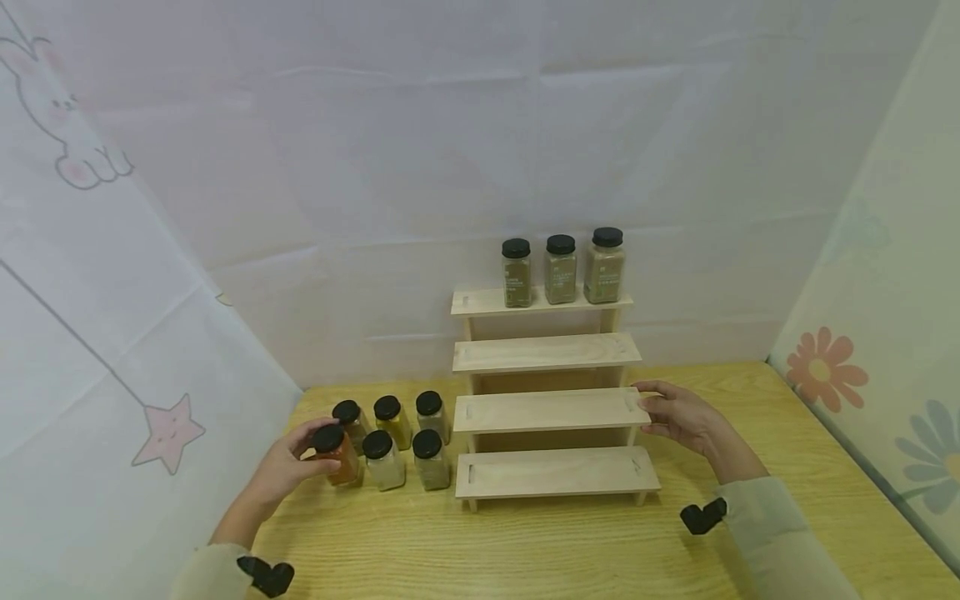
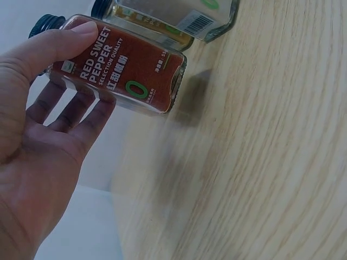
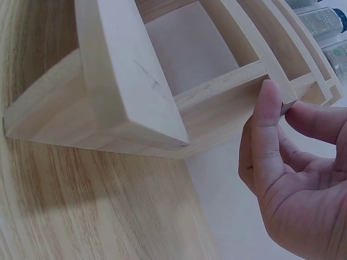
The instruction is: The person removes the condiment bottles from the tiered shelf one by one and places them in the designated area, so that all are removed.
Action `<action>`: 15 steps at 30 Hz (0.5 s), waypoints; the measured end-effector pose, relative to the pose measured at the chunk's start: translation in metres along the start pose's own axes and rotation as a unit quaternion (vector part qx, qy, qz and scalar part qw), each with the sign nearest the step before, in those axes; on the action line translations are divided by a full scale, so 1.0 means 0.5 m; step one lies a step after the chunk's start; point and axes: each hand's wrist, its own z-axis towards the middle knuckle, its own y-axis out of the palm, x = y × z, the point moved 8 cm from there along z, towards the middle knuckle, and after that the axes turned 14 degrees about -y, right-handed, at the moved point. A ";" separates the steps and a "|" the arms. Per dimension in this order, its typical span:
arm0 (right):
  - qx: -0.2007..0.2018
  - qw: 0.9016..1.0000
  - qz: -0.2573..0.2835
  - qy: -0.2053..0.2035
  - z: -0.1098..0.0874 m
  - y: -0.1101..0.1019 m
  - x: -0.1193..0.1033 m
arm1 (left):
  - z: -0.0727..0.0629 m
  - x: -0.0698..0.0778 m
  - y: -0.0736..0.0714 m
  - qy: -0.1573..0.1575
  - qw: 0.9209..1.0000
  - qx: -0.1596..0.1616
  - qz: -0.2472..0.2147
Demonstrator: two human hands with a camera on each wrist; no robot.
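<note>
My left hand (image 1: 291, 461) grips a square glass spice jar of red sweet pepper (image 1: 345, 463) with a black lid. In the left wrist view, the thumb lies across the upper front of the jar (image 2: 130, 70) and the fingers curl behind it; its base overlaps the table there. A pale wooden four-tier rack (image 1: 547, 410) stands right of centre. My right hand (image 1: 688, 423) pinches the right end of its second-lowest board, with thumb and forefinger at the corner in the right wrist view.
Beside the held jar stand several black-lidded spice jars, among them a whitish one (image 1: 386, 467), a yellow one (image 1: 396, 427) and a greyish-green one (image 1: 432, 467). Three tan jars (image 1: 560, 275) line the rack's top tier. Cloth walls (image 1: 375, 167) border the wooden table (image 1: 450, 550).
</note>
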 end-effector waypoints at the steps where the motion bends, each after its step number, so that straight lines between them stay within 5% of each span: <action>1: 0.001 1.000 0.000 0.000 0.000 0.000 0.000 | 0.001 -0.003 0.001 -0.001 1.000 0.001 -0.001; 15: 0.007 1.000 -0.011 0.001 -0.003 -0.002 0.000 | 0.014 -0.037 0.013 -0.008 1.000 -0.007 -0.016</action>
